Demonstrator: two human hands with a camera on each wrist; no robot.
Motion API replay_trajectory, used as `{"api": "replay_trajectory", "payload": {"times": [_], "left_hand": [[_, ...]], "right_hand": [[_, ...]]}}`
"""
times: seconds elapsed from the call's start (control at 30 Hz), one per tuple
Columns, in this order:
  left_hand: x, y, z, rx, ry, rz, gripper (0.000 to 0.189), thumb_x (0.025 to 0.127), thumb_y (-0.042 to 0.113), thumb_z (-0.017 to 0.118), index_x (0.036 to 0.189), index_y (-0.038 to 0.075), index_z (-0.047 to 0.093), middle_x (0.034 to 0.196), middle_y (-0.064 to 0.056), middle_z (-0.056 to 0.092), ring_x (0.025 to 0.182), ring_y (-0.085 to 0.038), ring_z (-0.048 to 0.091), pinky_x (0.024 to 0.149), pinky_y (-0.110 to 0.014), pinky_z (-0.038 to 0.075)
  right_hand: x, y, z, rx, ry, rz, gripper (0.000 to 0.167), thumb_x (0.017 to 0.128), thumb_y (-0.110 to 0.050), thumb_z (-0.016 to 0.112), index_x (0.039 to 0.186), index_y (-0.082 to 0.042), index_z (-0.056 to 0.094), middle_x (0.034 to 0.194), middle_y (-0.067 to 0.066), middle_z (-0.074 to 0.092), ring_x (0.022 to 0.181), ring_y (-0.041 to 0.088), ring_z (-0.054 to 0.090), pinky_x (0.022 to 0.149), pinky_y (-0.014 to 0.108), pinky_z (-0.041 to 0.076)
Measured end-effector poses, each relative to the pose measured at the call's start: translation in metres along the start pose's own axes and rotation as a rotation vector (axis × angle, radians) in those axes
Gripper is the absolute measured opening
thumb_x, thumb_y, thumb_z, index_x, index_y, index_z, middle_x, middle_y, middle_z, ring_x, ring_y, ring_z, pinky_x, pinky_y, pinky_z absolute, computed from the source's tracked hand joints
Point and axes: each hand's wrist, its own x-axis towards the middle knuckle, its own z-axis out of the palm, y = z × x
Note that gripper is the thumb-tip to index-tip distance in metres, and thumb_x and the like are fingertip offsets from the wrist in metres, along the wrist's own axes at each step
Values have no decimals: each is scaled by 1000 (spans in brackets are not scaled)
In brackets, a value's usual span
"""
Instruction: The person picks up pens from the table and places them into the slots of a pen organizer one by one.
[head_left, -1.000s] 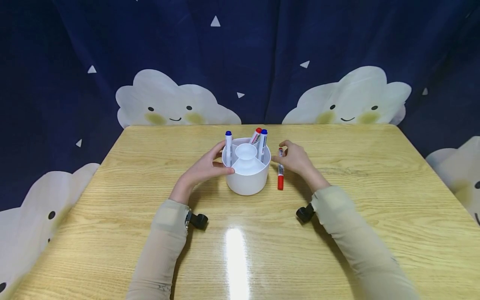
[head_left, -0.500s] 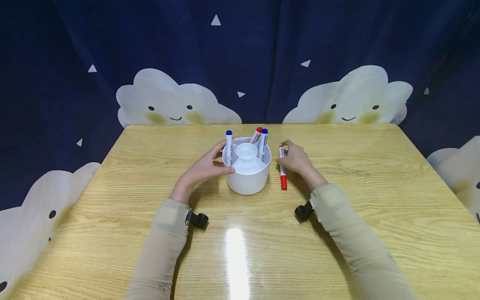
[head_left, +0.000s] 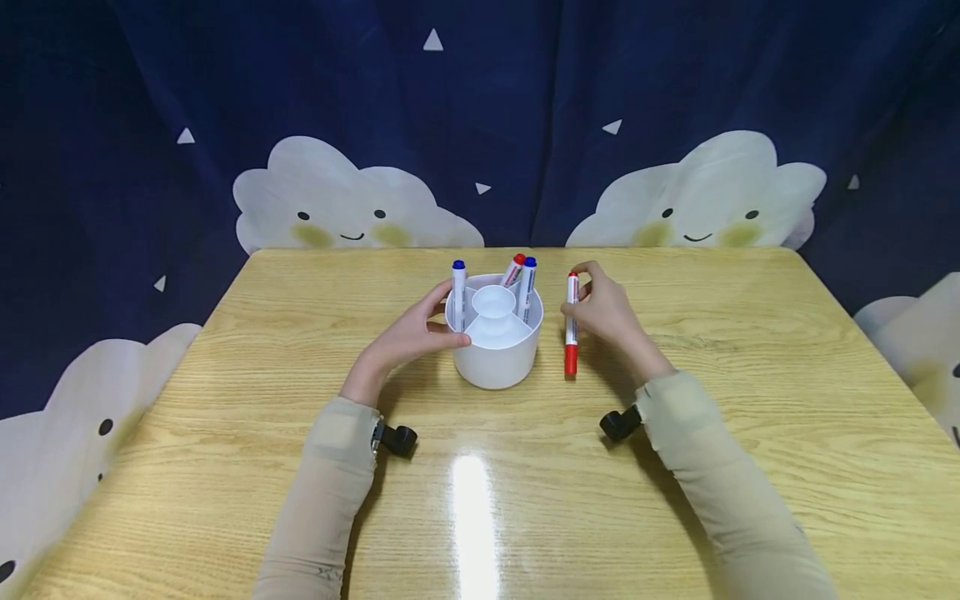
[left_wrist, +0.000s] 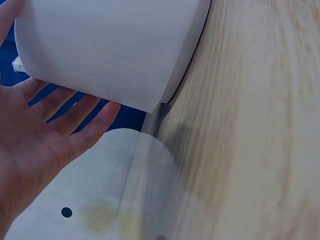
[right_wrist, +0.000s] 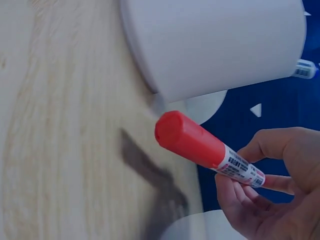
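Observation:
A white round desk organizer (head_left: 493, 365) with compartments stands on the table. My left hand (head_left: 405, 340) holds its left side, thumb at the front rim and fingers along the wall; in the left wrist view, fingertips (left_wrist: 107, 111) touch the white wall. Three markers stand in it: a blue-ended marker (head_left: 459, 298) at left, a red-ended marker (head_left: 513, 272) at the back, another blue-ended marker (head_left: 527, 292) at right. Right of the organizer, my right hand (head_left: 609, 312) pinches a red whiteboard marker (right_wrist: 192, 140) between thumb and fingers, its red cap toward me and above the table.
The wooden table (head_left: 480, 433) reaches back to a dark blue curtain (head_left: 510, 100) with cloud prints. A black wrist camera (head_left: 399, 442) juts from the left cuff, and another black camera (head_left: 619, 424) from the right one.
My right hand has lifted the red marker off the table and moved it slightly right and back. The left hand and the organizer have stayed in place.

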Motion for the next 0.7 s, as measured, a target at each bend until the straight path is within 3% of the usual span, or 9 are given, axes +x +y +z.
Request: {"api": "replay_trajectory", "payload": {"times": [0.17,0.37,0.47,0.7], "left_hand": [[0,1,0,-3,2,-4,80,75,23,74,140,32,30,133,4,41,119,-18,41,94,-37,43],[0,1,0,2,6,-16,80,75,23,74,140,33,29,133,4,40,119,-19,40,94,-37,43],[0,1,0,2,8,-19,80,75,24,74,140,34,29,134,5,40,120,-19,40,94,-37,43],[-1,2,0,1,3,-18,78,77,19,73,140,32,29,134,3,40,120,-20,40,94,-37,43]], "right_hand": [[-7,-7,-10,54,78,-37,53,75,-9,62,123,-8,40,86,11,51,53,14,52,47,23,47],[-17,-19,-20,202,144,-75,52,76,-6,62,123,-8,39,93,13,51,61,12,58,50,26,53],[-20,-29,-26,224,197,-119,50,77,-5,62,121,-9,39,94,12,51,61,5,57,50,24,53],[-28,-49,-32,290,276,-187,49,77,-5,63,119,-12,39,92,4,47,63,7,56,52,22,53]]}}
